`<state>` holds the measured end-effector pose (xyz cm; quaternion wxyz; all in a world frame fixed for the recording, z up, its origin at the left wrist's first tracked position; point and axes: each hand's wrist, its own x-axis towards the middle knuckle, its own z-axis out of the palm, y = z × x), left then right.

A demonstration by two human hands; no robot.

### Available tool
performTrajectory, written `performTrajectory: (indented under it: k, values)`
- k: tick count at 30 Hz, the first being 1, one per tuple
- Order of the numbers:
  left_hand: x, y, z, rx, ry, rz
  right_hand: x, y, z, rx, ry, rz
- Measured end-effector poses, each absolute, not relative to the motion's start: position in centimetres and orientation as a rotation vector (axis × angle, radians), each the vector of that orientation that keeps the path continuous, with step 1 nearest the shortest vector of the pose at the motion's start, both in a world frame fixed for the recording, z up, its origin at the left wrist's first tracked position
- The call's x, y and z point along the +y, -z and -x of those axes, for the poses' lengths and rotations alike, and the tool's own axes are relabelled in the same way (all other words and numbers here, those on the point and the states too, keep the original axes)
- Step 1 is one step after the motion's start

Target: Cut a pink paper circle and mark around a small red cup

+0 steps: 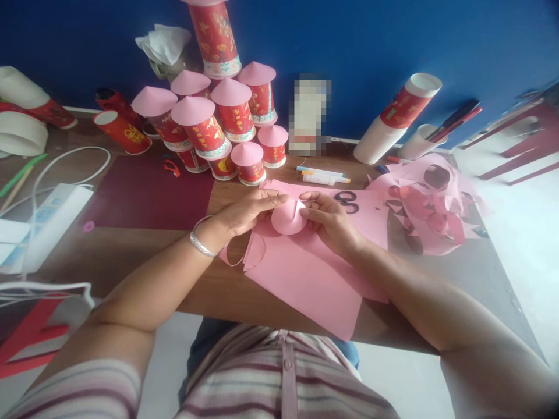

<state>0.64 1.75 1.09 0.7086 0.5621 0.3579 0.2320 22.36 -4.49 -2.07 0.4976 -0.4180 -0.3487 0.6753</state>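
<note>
Between my two hands is a small pink paper disc (288, 221) with a slit running from its upper edge toward the middle. My left hand (247, 210) pinches its upper left edge between thumb and fingers. On the right edge, beside the slit, my right hand (329, 221) grips it the same way. The disc is held over pink paper sheets (305, 279) lying on the wooden table. Black-handled scissors (347, 202) rest on the sheets just beyond my right hand, their blades not visible.
Red paper cups with pink cone roofs (233, 107) stand stacked at the back. Markers (323, 176) lie behind the sheets. Pink paper scraps (428, 203) are heaped at right, near stacked white cups (379, 139) and a pen cup (423, 141). A maroon mat (148, 198) lies at left.
</note>
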Motion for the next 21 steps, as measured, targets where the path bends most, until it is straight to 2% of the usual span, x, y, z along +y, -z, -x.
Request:
performTrajectory:
  k: [7,21]
  values:
    - [1.6,-0.5,-0.47,0.743,-0.493,-1.108,-4.42,2.14,-22.61,-0.794,-1.543,1.018]
    - [1.4,-1.02,-0.83,0.78,-0.544,-1.211,-4.61,1.62,-22.09,-0.83,-1.636,1.044]
